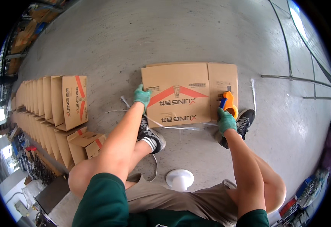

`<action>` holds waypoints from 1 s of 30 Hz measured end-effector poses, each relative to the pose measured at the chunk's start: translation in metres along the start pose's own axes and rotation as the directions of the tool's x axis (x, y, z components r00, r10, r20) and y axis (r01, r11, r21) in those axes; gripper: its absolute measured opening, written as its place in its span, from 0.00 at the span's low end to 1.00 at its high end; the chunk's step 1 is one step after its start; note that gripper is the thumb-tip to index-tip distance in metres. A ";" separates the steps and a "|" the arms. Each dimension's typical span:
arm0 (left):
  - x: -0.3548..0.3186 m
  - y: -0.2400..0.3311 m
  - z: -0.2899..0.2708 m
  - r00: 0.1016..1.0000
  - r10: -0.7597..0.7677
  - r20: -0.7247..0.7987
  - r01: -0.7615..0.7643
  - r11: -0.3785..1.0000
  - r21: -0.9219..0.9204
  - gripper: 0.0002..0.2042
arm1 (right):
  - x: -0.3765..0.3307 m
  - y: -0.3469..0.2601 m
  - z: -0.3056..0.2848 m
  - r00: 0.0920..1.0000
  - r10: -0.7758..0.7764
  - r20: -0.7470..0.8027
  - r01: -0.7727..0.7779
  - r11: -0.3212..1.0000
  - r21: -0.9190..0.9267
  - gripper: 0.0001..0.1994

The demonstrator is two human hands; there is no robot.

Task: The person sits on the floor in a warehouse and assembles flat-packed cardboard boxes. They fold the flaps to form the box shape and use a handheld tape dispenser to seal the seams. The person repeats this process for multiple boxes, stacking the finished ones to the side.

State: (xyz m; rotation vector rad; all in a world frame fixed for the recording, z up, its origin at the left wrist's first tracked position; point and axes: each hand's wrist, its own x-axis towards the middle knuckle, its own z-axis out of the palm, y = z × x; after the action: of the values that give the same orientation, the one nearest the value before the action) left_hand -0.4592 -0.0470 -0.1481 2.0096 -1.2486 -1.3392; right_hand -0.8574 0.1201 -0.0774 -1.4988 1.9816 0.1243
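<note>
My left hand grips the flat cardboard box's left edge on the floor while my right hand clamps the orange tape dispenser against it.

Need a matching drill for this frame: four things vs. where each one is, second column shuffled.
Things:
1. left hand
2. right hand
3. row of folded boxes
4. white stool

Places:
A. between the knees, on the floor
B. on the orange tape dispenser
C. along the floor at the person's left
D. on the left edge of the flat cardboard box

Pairs: 1-D, 2-B, 3-C, 4-A
</note>
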 end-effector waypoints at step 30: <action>-0.094 0.139 -0.185 0.971 0.204 -0.126 -0.201 0.979 0.043 0.21 | -0.063 -0.115 -0.150 0.676 -0.574 -0.462 0.416 0.815 -0.404 0.38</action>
State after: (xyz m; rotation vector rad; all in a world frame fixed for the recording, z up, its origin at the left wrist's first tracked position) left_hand -0.3701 -0.0616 0.0844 1.8970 -1.3779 -1.0824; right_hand -0.8102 0.0671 0.1088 -2.4423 1.9291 -0.3523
